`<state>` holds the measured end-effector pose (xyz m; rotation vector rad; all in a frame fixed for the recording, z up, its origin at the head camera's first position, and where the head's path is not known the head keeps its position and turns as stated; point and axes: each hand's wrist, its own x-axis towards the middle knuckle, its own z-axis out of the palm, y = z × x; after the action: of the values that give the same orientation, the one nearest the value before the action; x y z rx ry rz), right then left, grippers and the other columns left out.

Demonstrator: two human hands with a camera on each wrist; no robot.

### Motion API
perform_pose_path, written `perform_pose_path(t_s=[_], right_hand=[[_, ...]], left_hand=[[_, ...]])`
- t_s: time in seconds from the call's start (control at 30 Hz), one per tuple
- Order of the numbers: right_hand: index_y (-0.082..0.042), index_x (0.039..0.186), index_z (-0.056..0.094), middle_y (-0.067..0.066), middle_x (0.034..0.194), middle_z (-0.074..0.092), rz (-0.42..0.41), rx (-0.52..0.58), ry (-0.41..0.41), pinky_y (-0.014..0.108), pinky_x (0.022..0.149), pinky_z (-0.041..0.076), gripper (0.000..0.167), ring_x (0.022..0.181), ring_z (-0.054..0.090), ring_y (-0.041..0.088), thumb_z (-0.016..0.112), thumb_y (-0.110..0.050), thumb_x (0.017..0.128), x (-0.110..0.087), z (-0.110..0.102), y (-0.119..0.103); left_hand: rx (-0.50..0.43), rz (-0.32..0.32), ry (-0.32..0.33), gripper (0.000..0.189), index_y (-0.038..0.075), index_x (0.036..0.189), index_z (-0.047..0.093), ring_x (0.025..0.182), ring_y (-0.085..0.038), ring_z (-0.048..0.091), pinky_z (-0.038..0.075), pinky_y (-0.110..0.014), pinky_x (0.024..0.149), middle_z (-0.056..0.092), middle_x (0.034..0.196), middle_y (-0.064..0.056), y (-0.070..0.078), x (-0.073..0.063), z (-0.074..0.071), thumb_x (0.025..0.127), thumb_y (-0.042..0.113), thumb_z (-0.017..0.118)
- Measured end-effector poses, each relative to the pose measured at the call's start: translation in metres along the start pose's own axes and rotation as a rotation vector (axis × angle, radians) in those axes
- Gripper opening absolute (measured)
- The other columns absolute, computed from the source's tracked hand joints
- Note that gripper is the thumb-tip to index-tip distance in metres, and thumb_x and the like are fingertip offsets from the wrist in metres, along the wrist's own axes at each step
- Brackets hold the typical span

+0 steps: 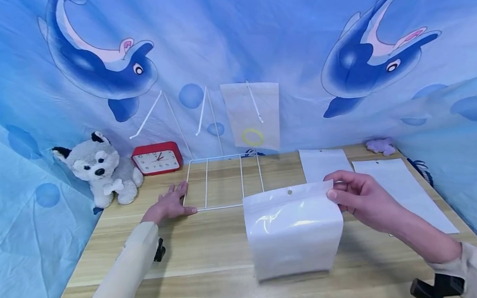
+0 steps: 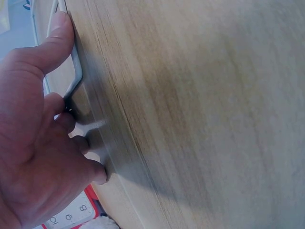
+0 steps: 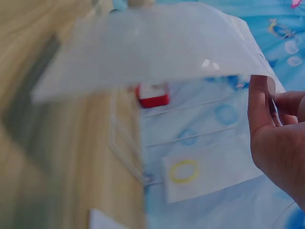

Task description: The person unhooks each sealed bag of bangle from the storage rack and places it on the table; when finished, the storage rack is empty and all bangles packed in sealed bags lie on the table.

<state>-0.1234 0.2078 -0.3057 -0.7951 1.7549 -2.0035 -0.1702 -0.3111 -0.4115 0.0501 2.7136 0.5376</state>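
A white wire rack [image 1: 221,207] stands on the table, with three prongs slanting out from its upright wires. My left hand [image 1: 170,205] rests at its front left corner, fingers spread; in the left wrist view the thumb [image 2: 61,31] presses the white wire. With thumb and fingers my right hand [image 1: 362,200] pinches the upper right corner of a white plastic bag [image 1: 293,236]. This bag has a small hang hole near its top edge and bends over in the air, in front of the rack. Another pale bag [image 1: 232,109] with a yellow ring hangs at the rack's right prong.
Two more white bags, one at the back [image 1: 324,160] and one at the right [image 1: 402,190], lie on the table [image 1: 204,268]. A plush husky [image 1: 102,169] and a red clock [image 1: 158,158] stand at the left; a small purple toy [image 1: 380,146] lies back right. Blue dolphin-printed cloth hangs behind.
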Motion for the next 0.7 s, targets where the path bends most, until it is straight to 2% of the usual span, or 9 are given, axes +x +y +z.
perform_pose_path(t_s=[0.07,0.13,0.23,0.33,0.43,0.53,0.7], right_hand=[[-0.019,0.118,0.069,-0.003,0.088,0.066,0.049,0.049,-0.028,0.024,0.067,0.056,0.035,0.075,0.061,0.009,0.051,0.006,0.101,0.002,-0.003,0.011],[-0.020,0.118,0.068,-0.003,0.086,0.066,0.093,0.032,-0.026,0.025,0.068,0.056,0.033,0.075,0.062,0.010,0.053,0.004,0.101,0.004,-0.005,0.022],[-0.015,0.118,0.065,-0.001,0.089,0.068,0.131,-0.061,0.010,0.029,0.070,0.058,0.025,0.078,0.064,0.012,0.056,0.000,0.101,0.009,-0.010,0.037],[-0.004,0.121,0.060,0.003,0.090,0.069,0.151,-0.179,0.044,0.036,0.070,0.060,0.020,0.078,0.066,0.018,0.059,-0.004,0.100,0.016,-0.014,0.048],[0.005,0.122,0.055,0.002,0.076,0.055,0.170,-0.281,0.048,0.040,0.068,0.059,0.025,0.072,0.060,0.020,0.061,-0.006,0.100,0.024,-0.017,0.058],[0.007,0.120,0.054,0.002,0.070,0.044,0.187,-0.321,0.025,0.044,0.068,0.059,0.024,0.070,0.058,0.022,0.060,-0.004,0.100,0.031,-0.020,0.071],[0.007,0.116,0.054,0.010,0.074,0.057,0.204,-0.312,0.026,0.044,0.068,0.060,0.019,0.071,0.062,0.019,0.058,0.000,0.099,0.035,-0.023,0.091]], left_hand=[[0.004,0.000,0.003,0.108,-0.002,0.158,0.012,0.147,-0.051,-0.003,0.000,-0.075,0.108,0.008,0.163,-0.025,0.000,-0.001,-0.001,0.086,0.050,0.074],[0.008,0.002,0.005,0.108,-0.002,0.158,0.012,0.147,-0.051,-0.003,0.000,-0.075,0.108,0.008,0.163,-0.025,0.000,-0.001,-0.002,0.087,0.049,0.074],[0.006,0.006,0.004,0.108,-0.002,0.158,0.011,0.146,-0.051,-0.003,0.000,-0.076,0.108,0.008,0.163,-0.025,0.000,-0.001,-0.001,0.086,0.049,0.074],[0.004,0.004,0.004,0.108,-0.001,0.158,0.011,0.146,-0.051,-0.003,0.000,-0.075,0.108,0.008,0.163,-0.025,0.000,0.000,-0.001,0.086,0.049,0.074],[0.007,0.001,0.008,0.108,-0.002,0.158,0.012,0.147,-0.050,-0.003,0.000,-0.075,0.108,0.008,0.163,-0.025,-0.001,0.000,-0.001,0.086,0.049,0.074],[0.003,-0.001,0.012,0.108,-0.002,0.158,0.012,0.147,-0.050,-0.003,0.000,-0.075,0.108,0.008,0.163,-0.025,-0.001,0.000,-0.001,0.086,0.050,0.074],[0.002,-0.003,0.005,0.109,-0.001,0.158,0.011,0.147,-0.050,-0.004,-0.001,-0.074,0.109,0.008,0.164,-0.024,0.000,0.000,-0.001,0.086,0.050,0.074]])
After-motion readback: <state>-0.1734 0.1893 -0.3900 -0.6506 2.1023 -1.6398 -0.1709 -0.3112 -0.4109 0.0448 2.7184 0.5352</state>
